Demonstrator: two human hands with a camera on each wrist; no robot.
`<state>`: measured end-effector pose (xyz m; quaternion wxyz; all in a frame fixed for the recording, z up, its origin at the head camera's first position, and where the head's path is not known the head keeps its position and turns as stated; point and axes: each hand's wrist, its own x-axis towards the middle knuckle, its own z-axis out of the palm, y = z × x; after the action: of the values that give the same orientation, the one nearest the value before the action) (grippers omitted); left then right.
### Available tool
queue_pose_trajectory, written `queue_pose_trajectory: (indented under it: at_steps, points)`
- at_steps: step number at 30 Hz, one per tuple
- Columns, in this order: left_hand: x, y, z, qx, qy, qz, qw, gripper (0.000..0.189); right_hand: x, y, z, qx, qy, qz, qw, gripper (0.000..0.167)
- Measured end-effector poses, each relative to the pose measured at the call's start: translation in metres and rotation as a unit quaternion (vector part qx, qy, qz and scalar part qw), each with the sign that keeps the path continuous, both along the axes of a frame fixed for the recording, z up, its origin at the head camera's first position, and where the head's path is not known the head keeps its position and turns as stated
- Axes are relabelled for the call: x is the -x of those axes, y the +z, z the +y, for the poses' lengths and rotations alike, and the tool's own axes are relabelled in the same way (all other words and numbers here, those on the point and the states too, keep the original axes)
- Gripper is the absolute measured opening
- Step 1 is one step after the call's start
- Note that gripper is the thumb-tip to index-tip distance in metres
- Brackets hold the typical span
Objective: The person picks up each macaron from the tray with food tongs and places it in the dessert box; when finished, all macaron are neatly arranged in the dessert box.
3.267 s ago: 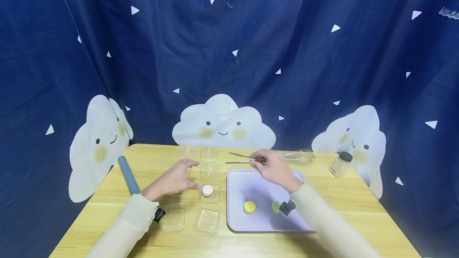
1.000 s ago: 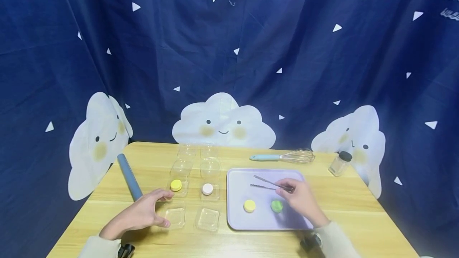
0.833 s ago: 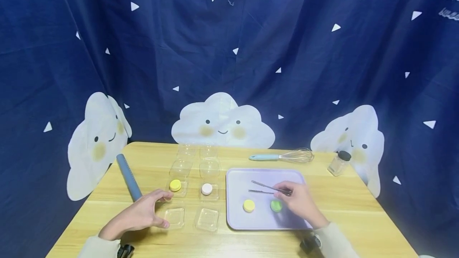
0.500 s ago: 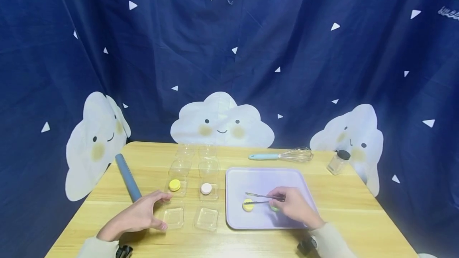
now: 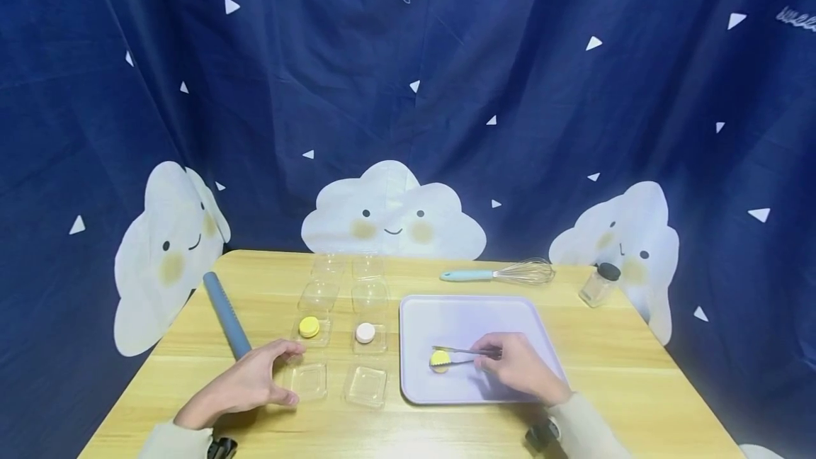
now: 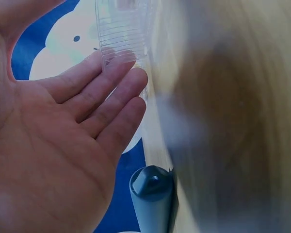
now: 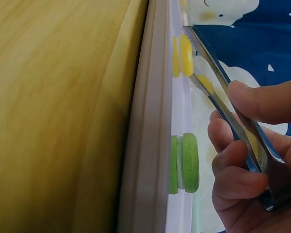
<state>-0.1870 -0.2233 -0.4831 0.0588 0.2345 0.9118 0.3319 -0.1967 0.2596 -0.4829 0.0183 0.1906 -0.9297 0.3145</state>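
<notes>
My right hand [image 5: 519, 367] holds metal tongs [image 7: 276, 170], pinched between thumb and fingers. The tong tips straddle a yellow macaron [image 5: 440, 361] lying on the lilac tray [image 5: 421, 392], one arm overlapping it in the head view. A green macaron [image 7: 189, 162] on the tray shows in the right wrist view; the hand hides it from the head camera. My left hand [image 5: 251, 377] holds nothing, its fingers loosely extended beside the clear plastic boxes [image 5: 309, 381]. One box base holds another yellow macaron [image 5: 309, 327], and its neighbour a pale pink one [image 5: 365, 333].
A whisk [image 5: 468, 275] with a light blue handle lies behind the tray. Toward the back right stands a black-lidded jar [image 5: 598, 287]. A long blue rod-like thing [image 5: 226, 314] lies left of the boxes. Dark blue curtain [image 5: 408, 91] surrounds the table.
My right hand has come from behind the tray down to its yellow macaron with the tongs. My left hand has drawn back toward the front left, uncovering the yellow macaron in the box.
</notes>
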Motion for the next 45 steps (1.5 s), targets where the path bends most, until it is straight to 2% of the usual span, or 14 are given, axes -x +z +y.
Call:
queue_pose_trajectory:
  at_steps: [10,18,21,26,29,37,45]
  points:
    - [0.001,-0.002,-0.001,0.018,-0.002,0.035,0.9992,0.075,0.002,-0.002,0.003,-0.012,0.003,-0.003,0.9999,0.014]
    - [0.002,-0.004,-0.002,0.006,0.006,0.024,0.9997,0.074,0.004,-0.003,0.004,-0.021,-0.006,0.016,0.9996,0.012]
    - [0.002,-0.004,-0.002,-0.001,0.009,0.018,0.9998,0.073,0.003,-0.004,0.004,-0.032,-0.007,0.039,0.9987,0.012]
    - [0.002,-0.004,-0.003,-0.009,0.008,0.020,0.9997,0.071,0.001,-0.004,0.001,-0.050,0.008,0.101,0.9936,0.010]
    - [0.002,-0.003,-0.004,-0.011,0.006,0.022,0.9997,0.071,0.000,-0.004,-0.001,-0.054,0.017,0.118,0.9915,0.009]
    - [0.002,-0.004,-0.005,-0.016,0.002,0.016,0.9997,0.069,0.000,-0.008,-0.001,-0.043,-0.001,0.115,0.9925,0.010]
    - [0.003,-0.006,-0.005,-0.022,-0.004,0.016,0.9996,0.070,-0.001,-0.012,0.000,-0.034,0.002,0.118,0.9924,0.011]
